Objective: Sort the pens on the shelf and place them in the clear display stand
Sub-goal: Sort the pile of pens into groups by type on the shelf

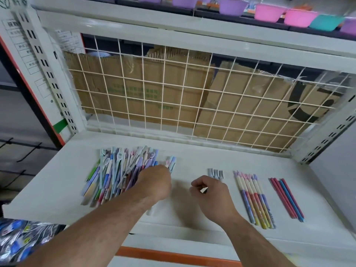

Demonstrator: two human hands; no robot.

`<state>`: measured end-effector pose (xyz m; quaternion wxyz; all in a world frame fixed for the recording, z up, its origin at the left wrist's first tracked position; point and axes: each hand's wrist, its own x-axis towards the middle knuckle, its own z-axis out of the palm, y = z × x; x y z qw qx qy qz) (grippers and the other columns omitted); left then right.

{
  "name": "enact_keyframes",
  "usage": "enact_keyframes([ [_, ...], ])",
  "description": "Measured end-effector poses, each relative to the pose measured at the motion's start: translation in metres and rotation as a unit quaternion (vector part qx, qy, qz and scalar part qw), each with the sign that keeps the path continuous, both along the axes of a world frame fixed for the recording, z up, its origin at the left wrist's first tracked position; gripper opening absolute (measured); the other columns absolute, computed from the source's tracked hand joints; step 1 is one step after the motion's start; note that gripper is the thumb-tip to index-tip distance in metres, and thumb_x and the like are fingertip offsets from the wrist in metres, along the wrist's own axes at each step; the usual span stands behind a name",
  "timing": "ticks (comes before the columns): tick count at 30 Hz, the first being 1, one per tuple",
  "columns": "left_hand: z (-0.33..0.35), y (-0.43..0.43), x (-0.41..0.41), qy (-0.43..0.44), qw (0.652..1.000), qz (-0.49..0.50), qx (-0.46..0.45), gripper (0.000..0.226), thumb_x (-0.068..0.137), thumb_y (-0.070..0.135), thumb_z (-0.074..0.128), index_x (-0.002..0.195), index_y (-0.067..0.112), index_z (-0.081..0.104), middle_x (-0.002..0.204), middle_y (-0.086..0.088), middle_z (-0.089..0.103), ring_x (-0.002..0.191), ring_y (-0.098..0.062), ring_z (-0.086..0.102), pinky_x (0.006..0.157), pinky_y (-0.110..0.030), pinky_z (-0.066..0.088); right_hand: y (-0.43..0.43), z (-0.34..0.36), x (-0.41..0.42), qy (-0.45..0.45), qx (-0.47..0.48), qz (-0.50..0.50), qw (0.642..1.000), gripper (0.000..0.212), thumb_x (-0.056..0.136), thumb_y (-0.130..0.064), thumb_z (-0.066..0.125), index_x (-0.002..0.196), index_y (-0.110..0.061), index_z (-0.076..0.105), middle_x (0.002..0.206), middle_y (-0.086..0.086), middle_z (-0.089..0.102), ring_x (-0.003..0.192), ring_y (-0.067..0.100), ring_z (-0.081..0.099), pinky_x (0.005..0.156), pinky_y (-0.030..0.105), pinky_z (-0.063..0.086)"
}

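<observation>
Pen pile [119, 170] partly under left hand [156, 182], grip unclear; grey pens [215, 173] tight in fist of right hand [210, 191]

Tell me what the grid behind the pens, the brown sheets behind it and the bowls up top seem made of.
Grid: likely metal wire, painted cream; thin straight crossing rods. Brown sheets: cardboard, matte, with ragged fluted top edges and printing. Bowls: probably plastic; smooth, bright pink, purple and teal.

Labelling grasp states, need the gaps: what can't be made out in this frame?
Head view:
Left hand fingertips: hidden behind its own back, at the pen pile.
Right hand: curled round a small item, mostly covered.
Grey-clipped pens: barrels under right hand.
Clear display stand: not in frame.
</observation>
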<state>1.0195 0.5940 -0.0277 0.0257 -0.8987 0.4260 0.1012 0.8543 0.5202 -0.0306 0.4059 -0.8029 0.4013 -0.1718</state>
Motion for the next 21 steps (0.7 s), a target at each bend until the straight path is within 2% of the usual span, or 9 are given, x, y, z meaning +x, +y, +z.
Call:
enact_keyframes([
  [6,0.003,-0.006,-0.009,-0.054,0.991,-0.02,0.12,0.027,0.092,0.009,0.052,0.118,0.015,0.061,0.119,0.0,0.062,0.111,-0.022,0.064,0.077,-0.03,0.047,-0.003,0.001,-0.01,0.004,-0.005,0.004,1.0,0.006,0.087,-0.019,0.071,0.087,-0.025,0.073,0.082,-0.015,0.069,0.065,-0.007,0.058,0.062,0.007,0.043],
  [12,-0.001,-0.005,-0.012,-0.089,0.989,-0.029,0.115,0.028,0.093,0.008,0.051,0.12,0.014,0.058,0.121,0.001,0.061,0.112,-0.02,0.064,0.079,-0.029,0.048,-0.005,0.004,-0.02,0.002,-0.005,0.015,1.0,0.01,0.088,-0.018,0.07,0.084,-0.027,0.071,0.081,-0.015,0.068,0.065,-0.009,0.058,0.061,0.006,0.042],
  [16,0.003,-0.003,-0.015,-0.07,0.989,-0.029,0.127,0.029,0.094,0.006,0.051,0.121,0.012,0.058,0.122,0.0,0.062,0.112,-0.021,0.064,0.08,-0.031,0.051,-0.007,0.005,-0.026,0.003,0.0,0.024,1.0,0.013,0.088,-0.018,0.07,0.082,-0.03,0.07,0.079,-0.015,0.068,0.066,-0.008,0.058,0.06,0.007,0.042],
  [18,0.006,-0.004,-0.017,-0.02,0.994,0.004,0.105,0.023,0.095,0.007,0.051,0.116,0.01,0.059,0.114,-0.002,0.066,0.105,-0.023,0.066,0.075,-0.032,0.05,-0.007,0.006,-0.03,0.002,0.0,0.031,1.0,0.013,0.088,-0.018,0.07,0.082,-0.03,0.07,0.079,-0.015,0.068,0.067,-0.008,0.059,0.061,0.007,0.043],
  [19,0.007,-0.004,-0.016,0.033,0.997,0.036,0.06,0.018,0.097,0.012,0.049,0.111,0.009,0.059,0.106,-0.004,0.066,0.099,-0.024,0.067,0.072,-0.031,0.048,-0.008,0.007,-0.032,0.001,-0.001,0.033,0.999,0.012,0.088,-0.019,0.07,0.082,-0.03,0.07,0.079,-0.015,0.069,0.066,-0.006,0.06,0.061,0.007,0.043],
  [20,0.008,-0.005,-0.015,0.109,0.991,0.072,-0.004,0.018,0.099,0.019,0.046,0.105,0.007,0.058,0.097,-0.006,0.064,0.09,-0.025,0.064,0.068,-0.029,0.044,-0.009,0.007,-0.033,0.0,0.0,0.036,0.999,0.012,0.087,-0.019,0.07,0.082,-0.03,0.071,0.079,-0.015,0.069,0.065,-0.004,0.06,0.061,0.008,0.043],
  [21,0.011,-0.006,-0.016,0.204,0.97,0.111,-0.072,0.022,0.1,0.025,0.043,0.099,0.007,0.055,0.089,-0.006,0.058,0.08,-0.023,0.059,0.062,-0.028,0.04,-0.01,0.008,-0.035,-0.001,0.003,0.037,0.999,0.011,0.087,-0.02,0.07,0.082,-0.029,0.071,0.078,-0.013,0.069,0.062,-0.002,0.061,0.061,0.01,0.044],
])
